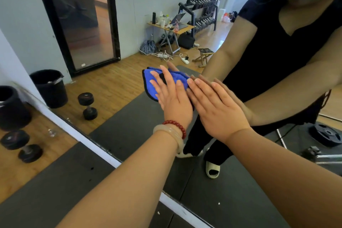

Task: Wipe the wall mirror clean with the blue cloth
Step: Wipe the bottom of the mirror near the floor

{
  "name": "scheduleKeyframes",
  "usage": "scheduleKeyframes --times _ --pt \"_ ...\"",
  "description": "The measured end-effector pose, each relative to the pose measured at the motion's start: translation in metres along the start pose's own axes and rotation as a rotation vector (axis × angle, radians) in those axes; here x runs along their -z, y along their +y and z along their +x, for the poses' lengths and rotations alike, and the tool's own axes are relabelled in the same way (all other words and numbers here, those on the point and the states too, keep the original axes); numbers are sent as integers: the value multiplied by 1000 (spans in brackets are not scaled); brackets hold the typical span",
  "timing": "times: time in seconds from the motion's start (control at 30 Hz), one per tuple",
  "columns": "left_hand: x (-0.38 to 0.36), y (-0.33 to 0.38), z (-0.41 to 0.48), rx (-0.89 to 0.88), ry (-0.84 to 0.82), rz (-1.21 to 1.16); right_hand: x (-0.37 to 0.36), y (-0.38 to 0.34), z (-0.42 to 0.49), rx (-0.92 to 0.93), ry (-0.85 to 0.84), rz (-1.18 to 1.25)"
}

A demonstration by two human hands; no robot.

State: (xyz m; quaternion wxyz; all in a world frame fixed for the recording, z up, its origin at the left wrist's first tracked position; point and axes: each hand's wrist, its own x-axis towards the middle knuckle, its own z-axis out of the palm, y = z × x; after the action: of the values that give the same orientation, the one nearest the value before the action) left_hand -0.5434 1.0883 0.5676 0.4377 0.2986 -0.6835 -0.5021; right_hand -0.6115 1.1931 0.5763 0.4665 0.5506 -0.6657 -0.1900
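Mid-wipe, my left hand (pixel 172 96) presses the fuzzy blue cloth (pixel 148 83) flat on the big wall mirror (pixel 114 87), right hand (pixel 216 105) spread flat beside it, so next I'd sweep sideways.

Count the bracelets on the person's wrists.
2, both on the left wrist: a red bead bracelet, and a pale bangle right behind it toward the elbow. None shows on the right wrist.
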Motion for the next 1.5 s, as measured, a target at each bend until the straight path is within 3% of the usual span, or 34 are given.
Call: scheduleKeyframes --times 0.17,0.3,0.37,0.5,0.6,0.83,0.97,1.03,1.1,1.2,1.3,1.37,1.5 --pt "-10 -31 0 -36 56 69 -3 -1 -1 -4 -17 -9" --pt "-14 -69 -41 -277 -147 269 0 0 0 16 -60 11" --pt "-9 -67 -35 -269 -183 203 -1 0 1 6 -59 6" --pt "1 -15 11 -206 2 -25 1 -1 2 -29 -59 -4" --pt "2 -9 21 -262 59 -88 3 -2 1 -46 -55 -25" --pt "0 -54 0 -200 -53 80 2 -4 3 -51 -44 -54" --pt "-3 -29 12 -307 9 117 1 -4 2 -80 -47 -36" --pt "-3 -30 13 -441 -8 212 4 -8 4 -174 43 48" --pt "-7 -37 6 -675 -97 362 9 -17 -4 -406 157 189" --pt "-21 -46 -17 -948 -206 512 12 -40 -43 -706 123 321" --pt "-27 -41 -34 -944 -272 443 10 -52 -88 -855 51 295" --pt "-23 -37 -36 -905 -340 333 10 -49 -102 -849 31 281" --pt "-15 -34 -36 -1011 -446 310 12 -44 -111 -845 40 300"
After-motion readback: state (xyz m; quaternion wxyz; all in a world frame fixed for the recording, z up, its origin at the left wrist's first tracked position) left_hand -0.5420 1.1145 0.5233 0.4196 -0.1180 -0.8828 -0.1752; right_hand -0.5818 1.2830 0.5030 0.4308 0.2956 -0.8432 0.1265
